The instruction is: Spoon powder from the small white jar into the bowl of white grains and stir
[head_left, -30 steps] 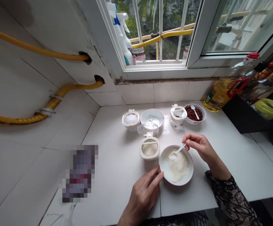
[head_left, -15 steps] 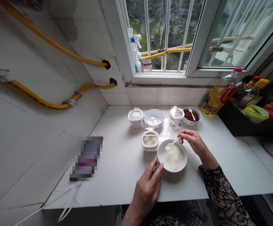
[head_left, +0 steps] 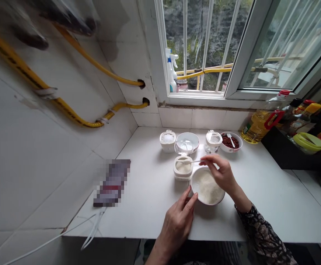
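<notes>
My right hand [head_left: 219, 172] pinches the handle of a small white plastic spoon [head_left: 194, 161]. The spoon's scoop is over the mouth of an open white seasoning jar [head_left: 182, 177] with pale grains inside; whether it touches them I cannot tell. The jar's clear lid stands tipped back. Below my right hand sits a white bowl [head_left: 195, 177] with a mound of whitish powder [head_left: 210, 188]. My left hand [head_left: 178, 219] holds the bowl at its near left side, thumb and fingers against the rim.
Behind stand a jar of white grains [head_left: 167, 144], a white bowl [head_left: 195, 140], another lidded jar [head_left: 213, 141] and a bowl of dark red flakes [head_left: 231, 142] with a white spoon. An oil bottle [head_left: 255, 127] and condiments are right. A blurred dark object [head_left: 112, 182] lies left, beside a white cable.
My right hand has carried the spoon from above the powder bowl leftward to the open jar. My left hand stays at the bowl. The camera view has shifted slightly.
</notes>
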Demonstrator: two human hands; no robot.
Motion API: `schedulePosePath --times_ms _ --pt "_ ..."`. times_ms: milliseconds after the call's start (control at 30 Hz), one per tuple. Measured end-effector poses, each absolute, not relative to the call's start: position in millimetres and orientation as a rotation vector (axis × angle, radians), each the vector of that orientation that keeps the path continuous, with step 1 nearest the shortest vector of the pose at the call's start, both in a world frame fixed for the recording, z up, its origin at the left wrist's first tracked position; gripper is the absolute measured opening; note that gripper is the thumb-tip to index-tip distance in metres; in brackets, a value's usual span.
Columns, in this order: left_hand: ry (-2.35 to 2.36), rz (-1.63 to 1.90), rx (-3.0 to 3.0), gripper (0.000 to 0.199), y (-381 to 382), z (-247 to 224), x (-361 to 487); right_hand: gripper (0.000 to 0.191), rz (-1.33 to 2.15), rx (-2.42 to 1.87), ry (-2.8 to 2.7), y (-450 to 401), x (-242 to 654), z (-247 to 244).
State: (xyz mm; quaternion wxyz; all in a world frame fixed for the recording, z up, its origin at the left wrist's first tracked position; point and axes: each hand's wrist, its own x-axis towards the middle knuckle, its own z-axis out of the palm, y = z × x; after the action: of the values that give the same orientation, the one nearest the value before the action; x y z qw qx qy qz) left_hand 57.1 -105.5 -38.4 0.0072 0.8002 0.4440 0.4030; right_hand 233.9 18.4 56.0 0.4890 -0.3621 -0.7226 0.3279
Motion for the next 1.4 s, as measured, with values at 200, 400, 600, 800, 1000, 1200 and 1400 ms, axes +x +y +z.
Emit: schedulePosePath --times_ms 200,400,600,800,1000,1200,1400 --pt "1.397 1.247 2.495 0.047 -106.1 -39.3 56.1 0.021 0.358 -0.743 -2.025 12.9 236.9 60.8" --pt "1.404 1.23 2.472 0.047 -107.5 -36.5 55.7 0.015 0.295 -0.805 -1.978 10.0 262.9 67.4" --pt "1.408 1.233 2.446 0.051 -108.1 -36.8 55.7 0.023 0.164 -0.788 -2.319 12.0 261.2 51.0" --pt "1.379 1.243 2.44 0.051 -107.6 -36.8 55.8 0.023 0.42 -0.924 -2.347 11.3 260.2 44.5" --pt "1.366 1.246 2.442 0.05 -108.1 -35.5 55.6 0.021 0.589 -1.121 -2.128 13.6 267.2 46.2" --pt "1.38 1.234 2.438 0.051 -107.9 -35.7 55.4 0.023 0.575 -0.999 -2.293 11.0 260.2 44.0" --pt "1.376 1.245 2.437 0.051 -107.6 -35.0 55.4 0.023 0.826 -1.028 -2.216 7.3 258.5 51.0"
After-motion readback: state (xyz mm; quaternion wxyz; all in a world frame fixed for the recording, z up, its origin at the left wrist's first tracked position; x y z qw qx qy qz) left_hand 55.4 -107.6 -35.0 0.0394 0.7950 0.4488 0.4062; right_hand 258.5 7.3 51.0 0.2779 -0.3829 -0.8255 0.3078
